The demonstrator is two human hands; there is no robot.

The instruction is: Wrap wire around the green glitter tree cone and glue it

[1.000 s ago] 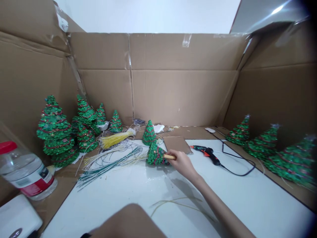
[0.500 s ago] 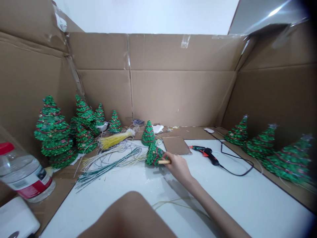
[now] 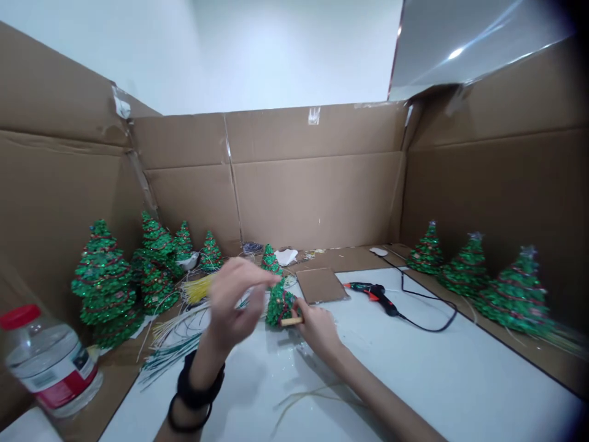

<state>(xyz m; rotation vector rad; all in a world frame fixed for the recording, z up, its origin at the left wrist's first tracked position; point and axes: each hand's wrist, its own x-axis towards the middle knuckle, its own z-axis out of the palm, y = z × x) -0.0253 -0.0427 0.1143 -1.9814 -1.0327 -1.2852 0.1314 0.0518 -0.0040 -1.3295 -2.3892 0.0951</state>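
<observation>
My right hand (image 3: 319, 328) is closed on a short light wooden stick (image 3: 291, 321), which lies across the front of a small green tinsel Christmas tree (image 3: 277, 304) with a dark red garland. Its fingertips meet the tree's right side. Raised to the left of that tree is my left hand (image 3: 237, 298), blurred, with the index finger stretched out towards the treetop and the thumb apart below it. Nothing shows between them. Behind stands another small green tree (image 3: 270, 258), partly covered by the nearer one.
A glue gun (image 3: 375, 294) with a black cord lies right, beside a cardboard square (image 3: 321, 286). Bundled wires (image 3: 177, 350) spread at left. More decorated trees (image 3: 105, 279) line the left side, others (image 3: 515, 294) the right. A bottle (image 3: 50, 362) stands front left. Cardboard walls (image 3: 317, 196) surround the table.
My left hand has come up into view beside the tree, where only part of a limb showed at the bottom before. My right hand keeps hold of the stick. The camera has tilted up.
</observation>
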